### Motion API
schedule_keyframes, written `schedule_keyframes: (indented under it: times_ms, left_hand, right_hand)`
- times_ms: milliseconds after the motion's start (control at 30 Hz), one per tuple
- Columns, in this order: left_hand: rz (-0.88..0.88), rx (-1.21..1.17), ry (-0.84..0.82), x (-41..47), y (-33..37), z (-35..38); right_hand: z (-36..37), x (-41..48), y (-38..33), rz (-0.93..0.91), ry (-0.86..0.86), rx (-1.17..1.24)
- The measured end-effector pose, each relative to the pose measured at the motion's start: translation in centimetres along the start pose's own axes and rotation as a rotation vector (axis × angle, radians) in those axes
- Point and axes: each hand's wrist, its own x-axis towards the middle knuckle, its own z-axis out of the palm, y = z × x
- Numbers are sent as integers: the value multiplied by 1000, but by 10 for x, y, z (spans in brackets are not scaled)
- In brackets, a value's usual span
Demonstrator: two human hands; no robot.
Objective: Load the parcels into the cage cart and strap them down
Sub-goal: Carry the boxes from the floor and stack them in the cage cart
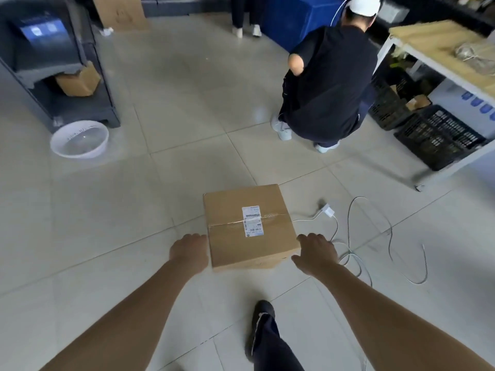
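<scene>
A worker reaches down with both bare arms to a sealed cardboard parcel (249,226) standing flat on the pale tiled floor (134,210), just below the middle of the view, its top bearing a white shipping label (251,221) across a clear tape seam. The left hand (188,253) lies against the parcel's 9 o'clock side and the right hand (316,253) against its 3 o'clock side, near the corners closest to the worker; only the backs of the hands and the right thumb show, so whether the fingers are spread wide or curled under the box cannot be told. At 6 o'clock from the parcel, the worker's own dark shoe (261,314) and trouser leg stand on the tiles. A loose white cable (375,236) with a small adapter (327,211) sprawls on the floor at 3 o'clock, its nearest loop just beside the right hand. At 1 o'clock, well apart, a second person (329,84) in dark clothes and a white cap crouches facing away. Black plastic crates (439,140) sit under a wood-topped worktop (434,46) at 2 o'clock. A white basin (79,139) rests on the floor at 10 o'clock, beside a grey machine (48,54) holding a small carton (77,81).
</scene>
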Motion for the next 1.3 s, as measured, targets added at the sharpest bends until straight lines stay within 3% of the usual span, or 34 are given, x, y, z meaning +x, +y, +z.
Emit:
schedule_keyframes:
  times_ms: [267,533,600,700,933,1167,1300]
  left_hand:
    - [-154,-141,-92,91,29,39]
    - [-312,-325,-142,184,20,106]
    - [-401,-401,-116,227,13,155]
    - [-463,-500,-22,233,20,161]
    - [-672,-796,100,248,35,182]
    - [-691,-907,210,223,27,147]
    - [-740,-947,282,181,23,115]
  right_hand:
    - [28,114,37,27,-132,75]
    - [105,213,33,107,-217,175]
    - [151,256,27,157,-205,216]
    - [159,268,26,255,-94,321]
    - [191,298,20,438,-108,576]
    - [156,277,17,439,-61,654]
    - [124,249,12,350,-39,676]
